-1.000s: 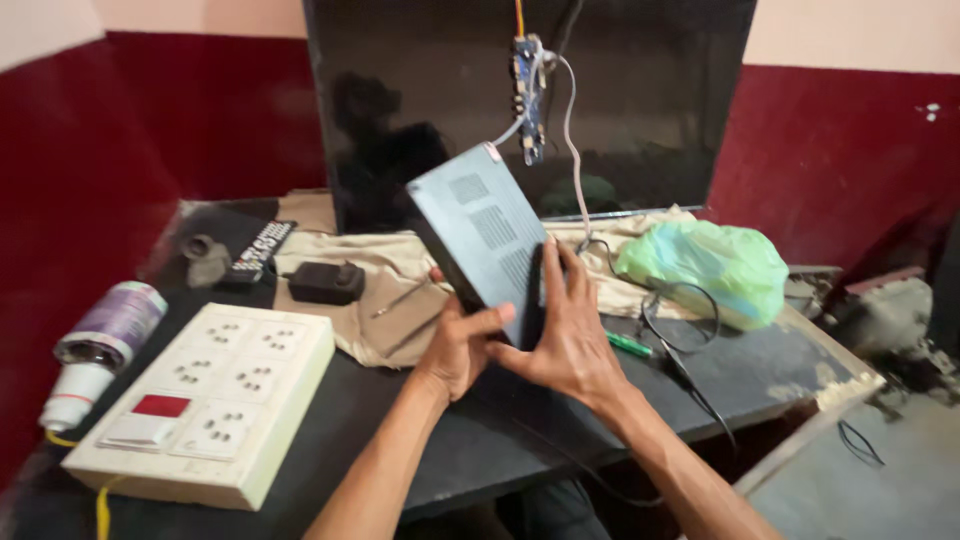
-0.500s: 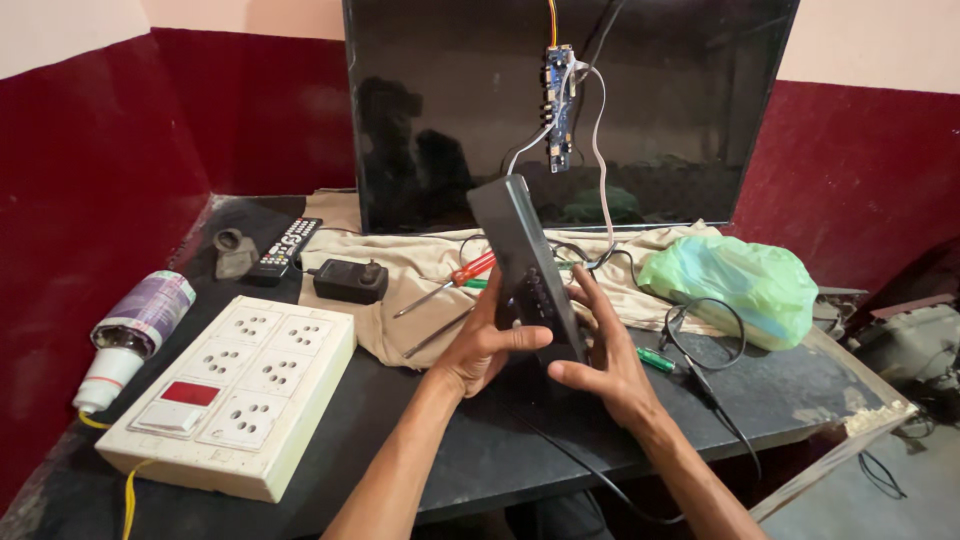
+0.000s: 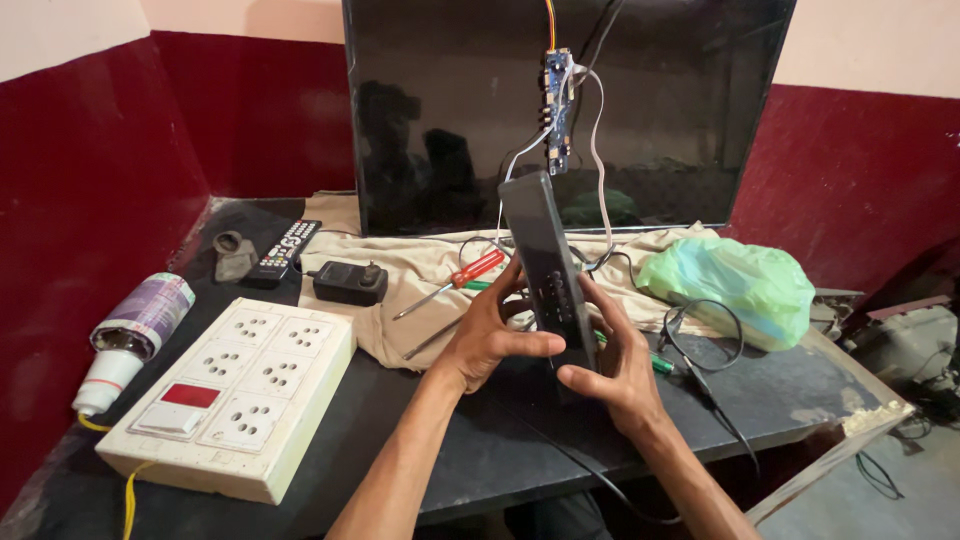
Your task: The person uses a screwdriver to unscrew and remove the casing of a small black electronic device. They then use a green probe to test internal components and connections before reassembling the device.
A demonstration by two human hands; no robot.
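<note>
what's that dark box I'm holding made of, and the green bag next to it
The dark box held by the left hand and right hand looks like matte hard plastic or painted metal: flat, rigid panels, dull sheen. The green bag looks like thin plastic film: crinkled, translucent, glossy.

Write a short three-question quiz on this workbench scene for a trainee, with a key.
1. True or false: both the left hand and the right hand grip the dark flat box, which is held on edge above the table.
2. Which tool with a red handle lies on the beige cloth? A) pliers B) red-handled screwdriver C) hammer
3. Fill in: the white socket board lies to the ____ of the hands, as the camera sees it.

Key: 1 true; 2 B; 3 left.
</note>
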